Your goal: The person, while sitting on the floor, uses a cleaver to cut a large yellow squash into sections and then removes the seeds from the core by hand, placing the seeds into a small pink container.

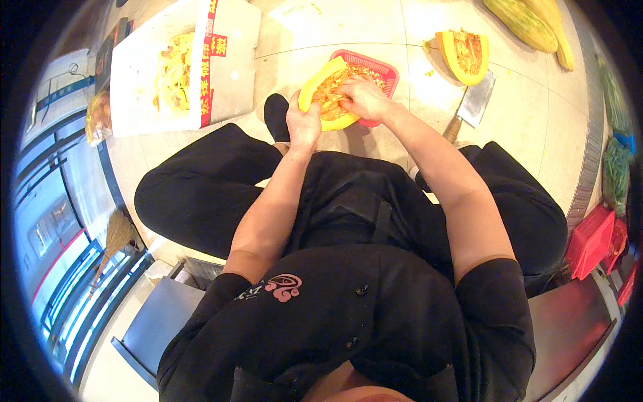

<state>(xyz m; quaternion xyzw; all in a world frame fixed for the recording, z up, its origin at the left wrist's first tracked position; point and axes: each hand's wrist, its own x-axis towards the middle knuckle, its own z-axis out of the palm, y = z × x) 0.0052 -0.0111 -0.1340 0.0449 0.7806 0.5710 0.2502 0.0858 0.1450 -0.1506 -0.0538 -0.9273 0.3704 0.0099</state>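
My left hand grips the rim of a cut yellow pumpkin piece from the left. Orange pulp and seeds fill its hollow. The fingers of my right hand reach into that pulp; their tips are partly hidden, so whether they pinch any is unclear. Below the piece is a red plastic basket with loose seeds in it. Another pumpkin piece, seeds still inside, lies to the right on the tiled floor. Beside it rests a cleaver with a wooden handle.
At left stands a white foam box holding yellow scraps. Whole long pumpkins lie at the upper right. Red plastic baskets and bagged greens line the right edge. A straw broom leans at left.
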